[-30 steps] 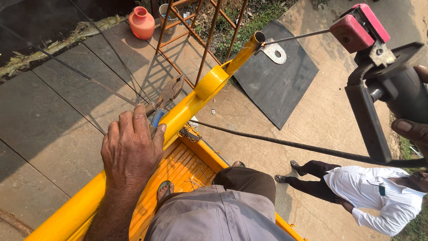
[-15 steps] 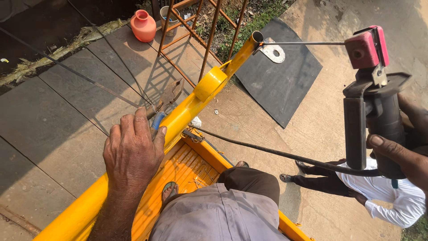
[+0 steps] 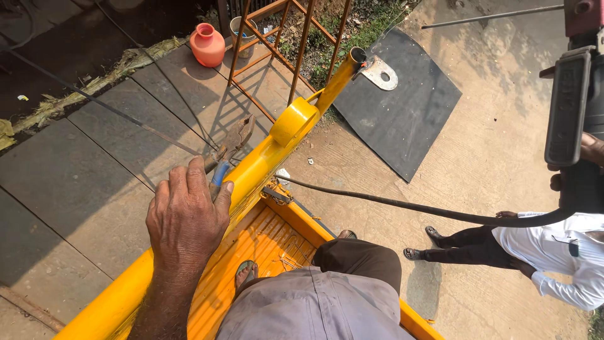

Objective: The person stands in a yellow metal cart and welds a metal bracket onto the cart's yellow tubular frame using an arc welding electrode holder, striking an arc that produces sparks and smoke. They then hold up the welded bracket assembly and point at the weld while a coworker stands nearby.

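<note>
Right hand (image 3: 588, 167) mostly hidden behind the black tool (image 3: 569, 107) at the frame edge, so can't tell how tight that grip is. Left hand (image 3: 187, 217) flat, fingers spread on the yellow rail (image 3: 264, 157), touching blue-handled pliers (image 3: 228, 151) lying on it.

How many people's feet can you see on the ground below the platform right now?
2: the two sandalled feet of the white-shirted person on the concrete, right of the yellow platform. Others may be hidden.
</note>
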The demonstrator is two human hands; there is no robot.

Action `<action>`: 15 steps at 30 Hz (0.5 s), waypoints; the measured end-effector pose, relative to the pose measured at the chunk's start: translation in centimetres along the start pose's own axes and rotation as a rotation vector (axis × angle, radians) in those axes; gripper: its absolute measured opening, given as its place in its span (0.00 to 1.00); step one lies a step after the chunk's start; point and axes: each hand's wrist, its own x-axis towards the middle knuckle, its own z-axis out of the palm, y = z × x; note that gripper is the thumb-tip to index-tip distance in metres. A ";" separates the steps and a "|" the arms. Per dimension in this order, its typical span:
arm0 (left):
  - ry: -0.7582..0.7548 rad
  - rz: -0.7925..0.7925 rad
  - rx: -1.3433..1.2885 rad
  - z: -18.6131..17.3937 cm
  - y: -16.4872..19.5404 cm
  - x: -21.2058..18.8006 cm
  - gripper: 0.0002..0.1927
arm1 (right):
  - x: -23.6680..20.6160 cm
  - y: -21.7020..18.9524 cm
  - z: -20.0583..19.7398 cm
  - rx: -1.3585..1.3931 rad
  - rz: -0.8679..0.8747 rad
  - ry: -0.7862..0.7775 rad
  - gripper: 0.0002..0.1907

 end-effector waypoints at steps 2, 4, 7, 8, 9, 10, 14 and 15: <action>-0.007 0.002 -0.001 0.2 -0.1 -0.1 0.33 | 0.4 2.5 -0.3 0.049 0.042 0.013 0.26; -0.014 -0.014 -0.015 0.4 0.0 -0.1 0.33 | 0.0 4.3 0.1 0.105 0.068 0.025 0.24; 0.029 -0.005 -0.026 0.3 0.3 0.0 0.33 | -1.7 6.2 1.8 0.207 0.070 0.059 0.22; 0.051 0.001 -0.029 0.2 0.5 0.0 0.33 | -2.5 6.8 2.5 0.251 0.059 0.077 0.21; 0.050 -0.003 -0.042 0.0 0.7 0.1 0.32 | -3.5 7.6 3.4 0.302 0.004 0.093 0.21; 0.050 -0.005 -0.055 -0.2 0.8 0.2 0.32 | -4.7 8.5 4.3 0.334 -0.103 0.095 0.20; 0.052 -0.001 -0.086 -0.2 1.4 0.1 0.33 | -8.9 13.0 9.1 0.744 -0.209 0.114 0.17; 0.072 0.015 -0.090 0.0 1.5 -0.1 0.33 | -9.8 14.1 10.5 0.876 -0.200 0.139 0.17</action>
